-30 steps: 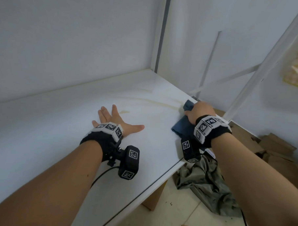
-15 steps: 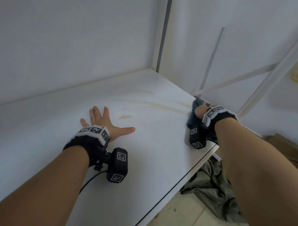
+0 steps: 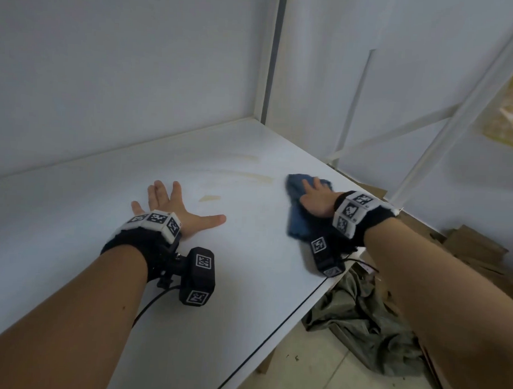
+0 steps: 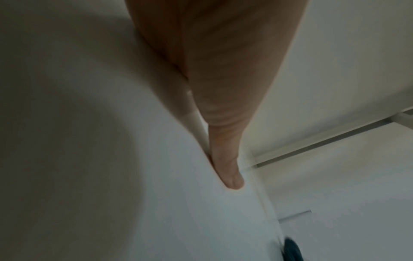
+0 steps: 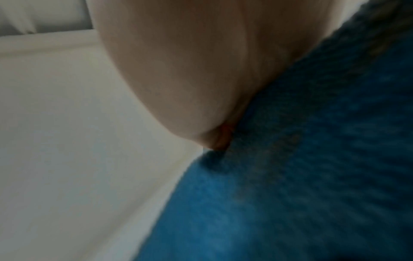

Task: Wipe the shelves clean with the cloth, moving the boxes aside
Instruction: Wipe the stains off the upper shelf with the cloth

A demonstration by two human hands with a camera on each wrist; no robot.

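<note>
A white shelf board (image 3: 245, 282) runs from the back wall to the front edge and bears yellowish smears (image 3: 250, 176) near its middle. My left hand (image 3: 172, 205) lies flat on the board with fingers spread; its thumb (image 4: 230, 173) rests on the white surface. My right hand (image 3: 317, 197) presses flat on a blue cloth (image 3: 298, 219) near the shelf's right edge, fingers stretched forward over it. In the right wrist view the palm (image 5: 190, 70) sits against the blue cloth (image 5: 290, 176). No boxes stand on this shelf.
White metal uprights (image 3: 273, 57) and a diagonal brace (image 3: 458, 112) frame the shelf's right end. On the floor below lie a crumpled olive-green fabric (image 3: 361, 325) and flattened cardboard (image 3: 476, 251). The wall (image 3: 108, 70) closes the back.
My right hand slid the blue cloth leftward and inward from the shelf's right edge toward the smears. The left hand stayed flat on the board.
</note>
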